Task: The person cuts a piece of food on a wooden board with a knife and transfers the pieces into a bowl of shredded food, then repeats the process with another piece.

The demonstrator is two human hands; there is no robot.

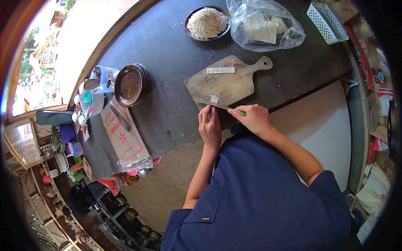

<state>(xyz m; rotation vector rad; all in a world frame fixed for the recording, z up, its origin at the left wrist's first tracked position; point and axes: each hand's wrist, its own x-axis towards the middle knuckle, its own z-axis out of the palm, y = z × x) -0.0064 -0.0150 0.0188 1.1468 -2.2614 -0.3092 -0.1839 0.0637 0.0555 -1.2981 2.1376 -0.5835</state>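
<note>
My right hand (256, 119) grips the green handle of a knife (217, 106), its blade lying across the near edge of a wooden cutting board (228, 85). Just below the blade, my left hand (209, 127) has its fingers drawn together at that same edge; whatever is under them is hidden. Thin white shreds (215, 98) lie on the board right beyond the blade. Farther up the board rests a flat white strip (221, 70), with small reddish bits (235, 63) near it.
At the back stand a bowl of white shreds (208, 23), a clear plastic bag (268, 27) holding pale pieces, and a white perforated basket (328, 23). Stacked brown plates (130, 85), a printed packet (125, 134) and containers (100, 79) sit on the left of the dark table (167, 108).
</note>
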